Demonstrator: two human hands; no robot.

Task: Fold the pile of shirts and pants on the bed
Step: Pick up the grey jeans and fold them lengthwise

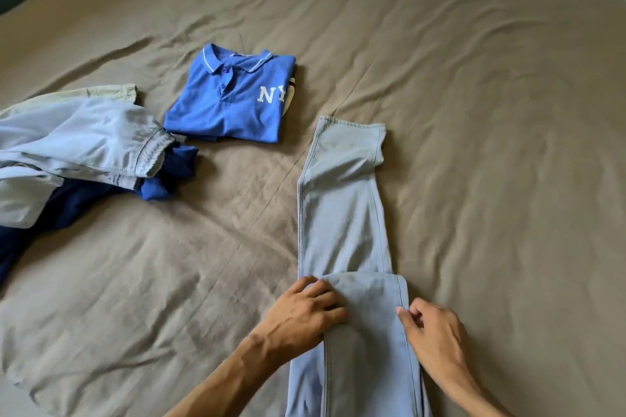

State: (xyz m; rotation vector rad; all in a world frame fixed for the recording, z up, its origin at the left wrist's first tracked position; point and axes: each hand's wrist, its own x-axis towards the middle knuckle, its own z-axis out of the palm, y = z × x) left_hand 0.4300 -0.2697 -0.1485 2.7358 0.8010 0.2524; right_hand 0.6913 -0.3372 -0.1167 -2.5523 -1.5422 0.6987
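Note:
Light blue jeans (pixel 342 213) lie lengthwise on the bed, legs stacked, hems at the far end. A folded-over layer of the jeans ends in a rounded edge near my hands. My left hand (pixel 305 311) grips the left edge of that layer, fingers curled on the denim. My right hand (pixel 433 335) pinches the right seam between thumb and fingers. A folded blue polo shirt (pixel 230 101) with white "NY" letters lies further back. A loose pile of clothes (pixel 78 159), pale blue, navy and light green, sits at the left.
The brown bedsheet (pixel 491 145) is wrinkled and covers the whole bed. A dark wall shows at the top left corner and a pale wall at the top right.

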